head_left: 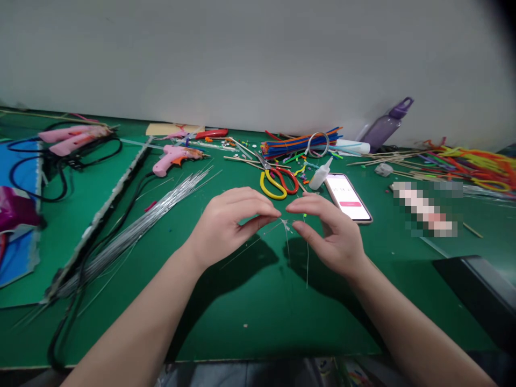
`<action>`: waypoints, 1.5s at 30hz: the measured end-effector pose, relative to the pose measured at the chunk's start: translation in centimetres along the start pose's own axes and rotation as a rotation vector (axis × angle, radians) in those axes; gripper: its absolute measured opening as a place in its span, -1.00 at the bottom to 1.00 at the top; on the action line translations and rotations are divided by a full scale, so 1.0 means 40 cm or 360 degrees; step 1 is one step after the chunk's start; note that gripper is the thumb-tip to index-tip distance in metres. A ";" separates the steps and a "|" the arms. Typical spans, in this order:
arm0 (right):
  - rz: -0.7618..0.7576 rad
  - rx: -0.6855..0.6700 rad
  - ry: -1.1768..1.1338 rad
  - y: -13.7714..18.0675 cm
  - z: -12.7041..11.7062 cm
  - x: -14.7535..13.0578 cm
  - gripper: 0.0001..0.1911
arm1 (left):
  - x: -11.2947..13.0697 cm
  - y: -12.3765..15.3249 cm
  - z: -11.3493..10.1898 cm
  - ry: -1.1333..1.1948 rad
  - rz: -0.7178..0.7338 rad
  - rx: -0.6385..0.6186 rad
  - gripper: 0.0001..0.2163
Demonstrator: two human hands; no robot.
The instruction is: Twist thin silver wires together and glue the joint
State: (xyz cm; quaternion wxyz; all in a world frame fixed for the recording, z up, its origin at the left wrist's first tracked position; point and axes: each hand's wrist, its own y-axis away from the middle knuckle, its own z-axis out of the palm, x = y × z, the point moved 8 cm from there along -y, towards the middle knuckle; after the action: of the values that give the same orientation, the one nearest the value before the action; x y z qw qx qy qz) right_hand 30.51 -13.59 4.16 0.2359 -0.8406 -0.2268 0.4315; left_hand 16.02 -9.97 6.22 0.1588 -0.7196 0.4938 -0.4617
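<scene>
Thumb and forefinger of my left hand [231, 223] are pinched together on a small piece of thin wires [286, 226], whose fine ends stick out downward and to the left. Where the wires meet there is a whitish clump, too small to make out well. My right hand [334, 231] is just to the right, its thumb and forefinger apart around a gap beside the clump. Beyond the hands lie scissors [278, 183] with one yellow and one red handle. A white squeeze bottle [321, 174] leans close to a lit phone [347, 198].
A bundle of silvery wires [161, 207] lies at left, near a pink glue gun [169, 158] and its black cord. Two more glue guns [76, 138] rest farther left. Pipe cleaners [298, 145] and a purple bottle [382, 129] are along the wall. A dark object [475, 290] sits right.
</scene>
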 end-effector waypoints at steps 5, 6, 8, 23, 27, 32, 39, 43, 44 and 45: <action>0.0035 -0.0059 -0.0165 0.001 0.003 0.017 -0.80 | 0.002 -0.002 -0.003 0.0030 -0.0027 0.0004 -0.90; 0.0041 -0.0064 -0.0203 0.001 0.004 0.019 -0.81 | 0.003 -0.002 -0.004 0.0035 -0.0026 0.0006 -0.90; 0.0059 -0.0047 -0.0282 0.001 0.001 0.022 -0.83 | 0.003 -0.001 -0.005 0.0052 -0.0017 0.0009 -0.91; 0.0424 -0.0115 -0.0679 0.005 -0.016 0.075 -0.92 | -0.016 0.001 -0.014 0.0222 -0.0153 0.0022 -0.92; 0.0301 -0.0237 -0.0655 -0.001 -0.008 0.066 -0.89 | -0.029 0.002 0.000 0.0407 -0.0296 -0.0082 -0.94; 0.0273 -0.0291 -0.0624 -0.003 -0.006 0.063 -0.88 | -0.039 0.009 0.012 0.0557 -0.0417 -0.0157 -0.94; 0.0375 -0.0339 -0.0700 0.005 0.003 0.070 -0.91 | -0.049 0.012 0.012 0.0541 -0.0502 -0.0174 -0.95; 0.0475 -0.0403 -0.0749 0.012 0.015 0.075 -0.95 | -0.050 0.011 0.022 0.0544 -0.0545 -0.0253 -0.95; 0.0477 -0.0408 -0.0731 0.013 0.016 0.076 -0.95 | -0.051 0.012 0.023 0.0545 -0.0563 -0.0267 -0.95; 0.0469 -0.0411 -0.0707 0.013 0.015 0.075 -0.95 | -0.051 0.014 0.024 0.0546 -0.0581 -0.0278 -0.95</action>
State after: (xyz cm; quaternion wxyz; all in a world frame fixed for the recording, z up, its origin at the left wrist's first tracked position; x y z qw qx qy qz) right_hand 31.67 -12.12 1.66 0.0065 -0.7726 -0.2014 0.6021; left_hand 16.34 -8.68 4.30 -0.0759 -0.7188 0.4136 -0.5536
